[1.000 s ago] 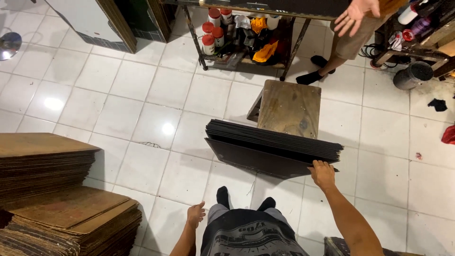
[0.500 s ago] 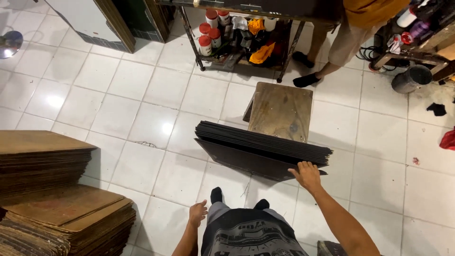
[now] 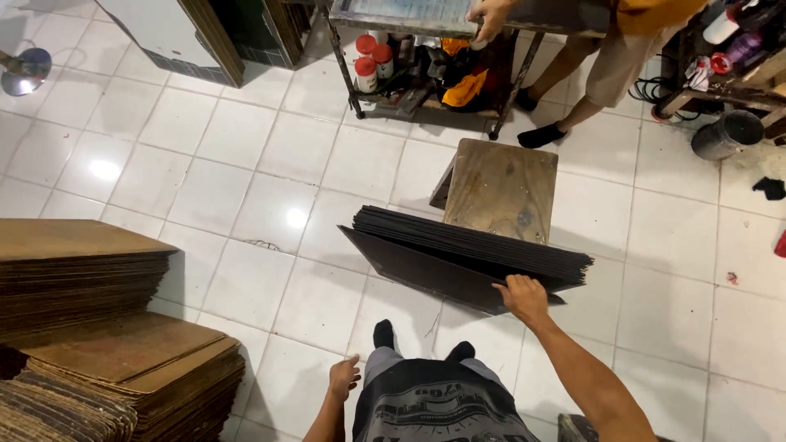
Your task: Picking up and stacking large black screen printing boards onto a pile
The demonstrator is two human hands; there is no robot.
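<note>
A stack of thin black boards [image 3: 458, 254] stands on edge on the white tile floor, leaning against a low wooden stool [image 3: 501, 190]. My right hand [image 3: 521, 296] grips the near upper edge of the stack close to its right end. My left hand [image 3: 343, 377] hangs loosely beside my hip, holding nothing, fingers slightly curled. My feet in black socks [image 3: 383, 334] stand just in front of the boards.
Stacks of brown cardboard sheets [image 3: 78, 270] fill the left and lower left. Another person [image 3: 610, 57] stands at a metal rack table [image 3: 409, 16] with red-capped jars [image 3: 366, 74] on its lower shelf. A grey bucket [image 3: 727, 133] sits at the right.
The view has shifted and the stack sits more centrally. My right hand stays on the boards' edge. The other person has stepped to the rack and put a hand on it.
</note>
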